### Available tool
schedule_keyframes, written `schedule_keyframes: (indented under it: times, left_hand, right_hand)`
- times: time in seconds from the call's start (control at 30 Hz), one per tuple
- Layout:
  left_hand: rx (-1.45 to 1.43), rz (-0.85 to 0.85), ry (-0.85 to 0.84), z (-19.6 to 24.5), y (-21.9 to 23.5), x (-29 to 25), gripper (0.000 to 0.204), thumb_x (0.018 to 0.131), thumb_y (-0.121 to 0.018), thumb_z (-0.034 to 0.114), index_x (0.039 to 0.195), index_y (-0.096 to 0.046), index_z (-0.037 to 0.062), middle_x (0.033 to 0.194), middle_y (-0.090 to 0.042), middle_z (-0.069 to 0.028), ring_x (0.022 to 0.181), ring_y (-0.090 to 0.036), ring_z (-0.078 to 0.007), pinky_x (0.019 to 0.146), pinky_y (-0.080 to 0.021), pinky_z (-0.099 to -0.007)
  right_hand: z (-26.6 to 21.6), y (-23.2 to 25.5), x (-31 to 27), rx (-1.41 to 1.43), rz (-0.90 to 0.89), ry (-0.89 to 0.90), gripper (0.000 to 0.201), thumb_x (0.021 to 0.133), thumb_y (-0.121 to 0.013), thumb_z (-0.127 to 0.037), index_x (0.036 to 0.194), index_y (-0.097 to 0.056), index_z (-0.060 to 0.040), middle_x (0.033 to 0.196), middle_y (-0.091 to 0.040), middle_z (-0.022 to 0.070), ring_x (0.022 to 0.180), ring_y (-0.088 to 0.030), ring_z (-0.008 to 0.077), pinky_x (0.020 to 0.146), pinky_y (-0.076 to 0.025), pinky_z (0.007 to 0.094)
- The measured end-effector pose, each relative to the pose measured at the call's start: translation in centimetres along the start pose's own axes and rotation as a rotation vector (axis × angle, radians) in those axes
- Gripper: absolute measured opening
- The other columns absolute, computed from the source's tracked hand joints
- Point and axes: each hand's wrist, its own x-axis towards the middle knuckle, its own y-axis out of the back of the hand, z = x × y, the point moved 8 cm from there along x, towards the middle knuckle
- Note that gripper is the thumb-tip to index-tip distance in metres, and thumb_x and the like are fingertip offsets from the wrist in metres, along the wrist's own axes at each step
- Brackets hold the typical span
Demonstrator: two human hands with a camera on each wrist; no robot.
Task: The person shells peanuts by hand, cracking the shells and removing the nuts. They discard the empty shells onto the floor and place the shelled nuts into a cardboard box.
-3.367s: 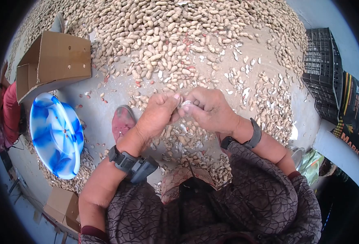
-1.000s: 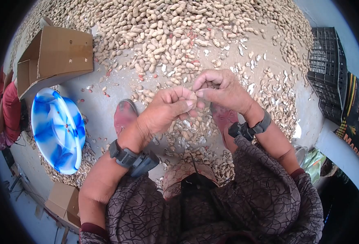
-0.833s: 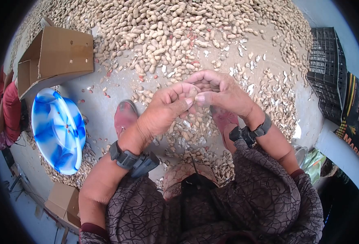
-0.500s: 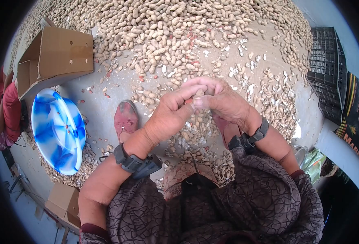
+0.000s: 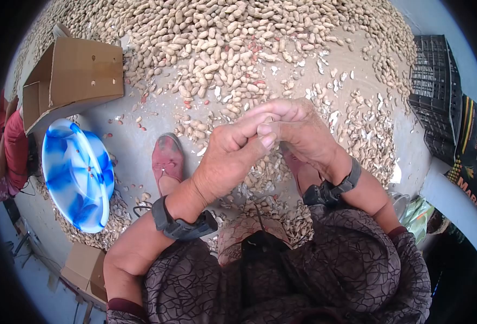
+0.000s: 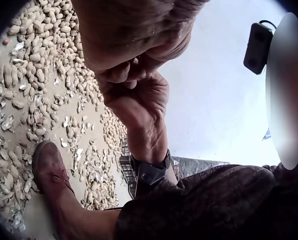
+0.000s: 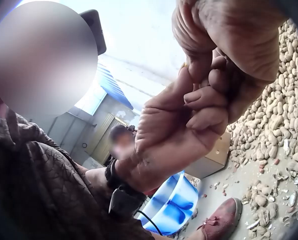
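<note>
Above the shell-strewn floor, the left hand (image 5: 225,156) and right hand (image 5: 306,132) meet, fingers curled inward and thumb tips together. A peanut is pinched between them, almost wholly hidden by the fingers in the head view. From the left wrist view, the left hand (image 6: 139,30) covers the fingertips of the right hand (image 6: 141,107). The right wrist view has the right hand (image 7: 234,40) against the curled fingers of the left hand (image 7: 174,132). Unshelled peanuts (image 5: 211,54) spread beyond both hands.
A blue and white basin (image 5: 73,175) with a few kernels stands at left, below a cardboard box (image 5: 87,70). Empty shells (image 5: 365,124) litter the right side, near a black crate (image 5: 435,81). Red shoes (image 5: 168,159) are beneath the hands. Another person (image 5: 15,143) is at far left.
The hands have closed together around the peanut, whose shell and reddish kernel showed half a second ago. The left hand has moved slightly right, its wrist turned.
</note>
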Motion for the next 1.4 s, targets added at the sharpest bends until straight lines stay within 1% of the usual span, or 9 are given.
schedule_keyframes:
  times: [0.23, 0.3, 0.4, 0.5, 0.67, 0.83, 0.93, 1.13, 1.4]
  left_hand:
    - [0.035, -0.057, 0.044, -0.5, 0.4, 0.6, 0.02, 0.086, -0.046, 0.008, 0.101, -0.055, -0.0017, 0.088, -0.054, 0.0004, 0.077, -0.047, -0.0046, 0.071, -0.041, -0.0202]
    - [-0.142, -0.086, 0.058, -0.9, 0.4, 0.7, 0.034, 0.087, -0.049, 0.013, 0.118, -0.048, 0.001, 0.081, -0.054, 0.0015, 0.067, -0.043, -0.0033, 0.058, -0.035, -0.0166]
    - [-0.014, -0.034, 0.168, -1.2, 0.8, 0.5, 0.034, 0.086, -0.049, 0.011, 0.119, -0.047, 0.0012, 0.078, -0.053, 0.0023, 0.064, -0.043, -0.0034, 0.057, -0.035, -0.0161]
    - [0.078, -0.004, 0.091, -1.1, 0.9, 0.6, 0.036, 0.085, -0.049, 0.009, 0.12, -0.046, 0.0017, 0.076, -0.051, 0.0028, 0.062, -0.043, -0.0026, 0.056, -0.035, -0.0165]
    - [0.084, -0.011, 0.082, -0.2, 0.7, 0.0, 0.026, 0.083, -0.049, 0.007, 0.108, -0.054, 0.0003, 0.07, -0.048, 0.0045, 0.06, -0.042, -0.0014, 0.055, -0.036, -0.0175]
    - [0.053, 0.017, 0.041, 0.3, 0.8, 0.1, 0.028, 0.082, -0.05, 0.006, 0.109, -0.054, 0.0001, 0.067, -0.046, 0.0062, 0.057, -0.038, 0.0011, 0.051, -0.031, -0.0166]
    - [-0.014, 0.037, 0.015, 0.1, 0.9, 0.3, 0.027, 0.083, -0.048, 0.008, 0.108, -0.055, -0.0005, 0.068, -0.047, 0.007, 0.055, -0.038, 0.0002, 0.049, -0.031, -0.0166]
    - [-0.15, 0.094, 0.207, -2.1, 1.4, 0.8, 0.026, 0.088, -0.046, 0.016, 0.106, -0.056, 0.0005, 0.066, -0.05, 0.0041, 0.054, -0.04, -0.0015, 0.045, -0.029, -0.0145]
    - [0.161, 0.283, -0.038, -0.8, 3.3, 0.9, 0.023, 0.091, -0.041, 0.019, 0.106, -0.05, 0.0031, 0.071, -0.05, 0.0029, 0.058, -0.04, -0.0021, 0.051, -0.033, -0.0157]
  right_hand:
    - [0.2, 0.4, 0.5, 0.053, -0.065, -0.077, 0.03, 0.078, -0.062, -0.017, 0.099, -0.055, 0.0041, 0.083, -0.061, 0.0055, 0.069, -0.056, 0.0091, 0.064, -0.046, 0.0211]
    - [0.2, -0.3, 0.4, 0.1, -0.077, -0.093, 0.031, 0.078, -0.062, -0.017, 0.1, -0.054, 0.0045, 0.082, -0.061, 0.0061, 0.069, -0.057, 0.0102, 0.064, -0.046, 0.0218]
    - [0.4, -0.7, 0.5, 0.141, -0.104, -0.089, 0.033, 0.079, -0.061, -0.017, 0.102, -0.052, 0.0049, 0.08, -0.06, 0.0071, 0.068, -0.058, 0.0121, 0.064, -0.047, 0.0235]
    - [0.6, -0.6, 0.5, 0.147, -0.132, -0.082, 0.04, 0.077, -0.063, -0.017, 0.107, -0.048, 0.0052, 0.084, -0.06, 0.0083, 0.07, -0.058, 0.013, 0.063, -0.048, 0.0239]
    - [0.5, -0.8, 0.2, 0.141, -0.146, -0.102, 0.042, 0.076, -0.064, -0.016, 0.109, -0.049, 0.0046, 0.089, -0.06, 0.0092, 0.074, -0.058, 0.0123, 0.063, -0.048, 0.0233]
    - [-0.9, -0.3, 0.3, -0.207, -0.013, 0.058, 0.03, 0.078, -0.062, -0.011, 0.103, -0.053, 0.0028, 0.09, -0.06, 0.008, 0.076, -0.057, 0.0101, 0.064, -0.047, 0.0224]
    - [-0.4, -0.8, 0.3, -0.062, -0.024, 0.003, 0.029, 0.077, -0.061, -0.008, 0.103, -0.053, 0.0032, 0.09, -0.06, 0.0071, 0.076, -0.057, 0.0097, 0.064, -0.047, 0.0225]
    - [-0.1, -1.7, 0.5, -0.092, -0.119, -0.082, 0.029, 0.077, -0.061, -0.009, 0.103, -0.053, 0.0026, 0.086, -0.059, 0.0058, 0.074, -0.057, 0.0093, 0.063, -0.046, 0.021]
    - [-0.2, 0.9, 1.3, -0.07, 0.075, -0.082, 0.022, 0.078, -0.063, -0.023, 0.084, -0.057, -0.0016, 0.071, -0.057, 0.0016, 0.055, -0.05, 0.0048, 0.048, -0.039, 0.0164]
